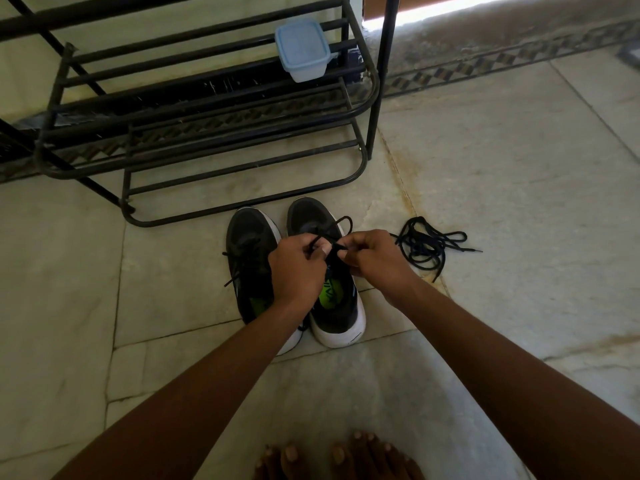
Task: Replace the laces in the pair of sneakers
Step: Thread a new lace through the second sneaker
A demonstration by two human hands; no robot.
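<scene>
A pale stone floor (502,188) filled the view, edged by a dark patterned border along the wall. A black metal shoe rack (207,109) stood on it at the upper left, and a pale blue lidded plastic box (302,50) was set on the rack's upper bars near its right end. Just in front of the rack, a pair of black sneakers with white soles was placed side by side, touching, toes pointed toward the rack: the left sneaker (251,268) with its lace threaded, the right sneaker (337,306) with a green insole showing. Both forearms were stretched out over the pair. The left hand (298,268) and the right hand (374,258) were held close together above the right sneaker's tongue, each grip pressed together and pinching the black lace (341,225), a loop of which was seen arching over the toe. A loose bundle of black laces (429,245) lay on the floor just to the right of the sneakers. Bare toes (332,459) were seen at the bottom edge.
</scene>
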